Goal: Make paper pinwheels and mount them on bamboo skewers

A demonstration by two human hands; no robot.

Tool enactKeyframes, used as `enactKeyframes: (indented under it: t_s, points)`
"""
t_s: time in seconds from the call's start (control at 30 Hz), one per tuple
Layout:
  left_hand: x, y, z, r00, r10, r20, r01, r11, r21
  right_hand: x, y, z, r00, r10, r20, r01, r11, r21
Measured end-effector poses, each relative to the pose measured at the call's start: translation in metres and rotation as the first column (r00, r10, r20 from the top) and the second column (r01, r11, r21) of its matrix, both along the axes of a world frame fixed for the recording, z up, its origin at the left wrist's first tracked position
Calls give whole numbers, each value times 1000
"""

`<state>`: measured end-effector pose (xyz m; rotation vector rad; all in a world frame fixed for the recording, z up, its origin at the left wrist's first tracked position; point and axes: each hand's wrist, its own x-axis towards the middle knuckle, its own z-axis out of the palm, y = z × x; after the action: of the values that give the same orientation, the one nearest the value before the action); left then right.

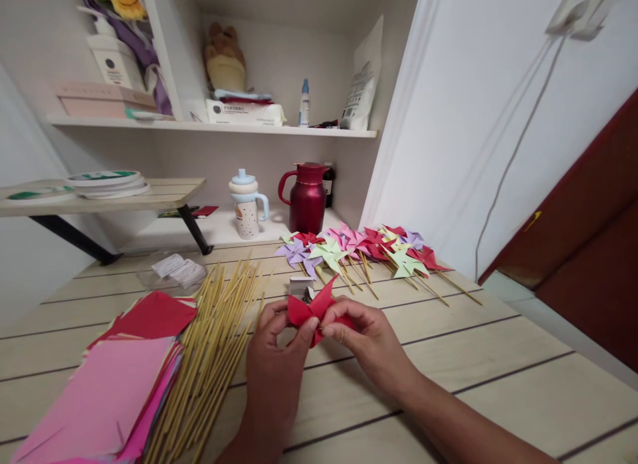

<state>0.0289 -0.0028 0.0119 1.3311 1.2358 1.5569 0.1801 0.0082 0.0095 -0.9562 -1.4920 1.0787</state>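
Paper (109, 384) lay left of the red pinwheel (319, 308), sticks (212, 344) nearer it. The left hand (279, 351) and right hand (366, 328), each closed in a pinch, held it above the table (448, 377). Other pinwheels (373, 242) lay beyond it, mostly rightward.

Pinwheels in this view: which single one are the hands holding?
The red pinwheel held by the left hand and right hand; the other pinwheels lie grouped on the table, beyond the hands.

The red pinwheel (322, 300) is matt paper, the sticks (207, 357) bare wood, the jug (308, 201) glossy, the tabletop (478, 354) smooth and wood-look.
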Motion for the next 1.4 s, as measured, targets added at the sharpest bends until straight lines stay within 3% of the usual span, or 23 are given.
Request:
enactKeyframes:
  t_s: [0.3, 0.57, 0.9, 1.13, 1.4]
  points:
    - [3, -2, 2, 993, -24, 119, 32, 997, -70, -3, -1, 1, 999, -45, -23, 47, 997, 62]
    - [1, -1, -2, 994, -43, 97, 49, 997, -66, -2, -4, 5, 999, -41, 10, 41, 998, 58]
    - [-1, -2, -5, 999, -35, -10, 35, 999, -15, -3, -4, 5, 997, -47, -68, 49, 999, 24]
    - [0, -1, -8, 1000, -28, -10, 28, 1000, -3, -7, -5, 2, 988, -137, -74, 143, 986, 83]
    - [1, -3, -8, 999, 41, -1, -41, 999, -20, -14, -7, -1, 951, -113, -287, 122, 993, 11]
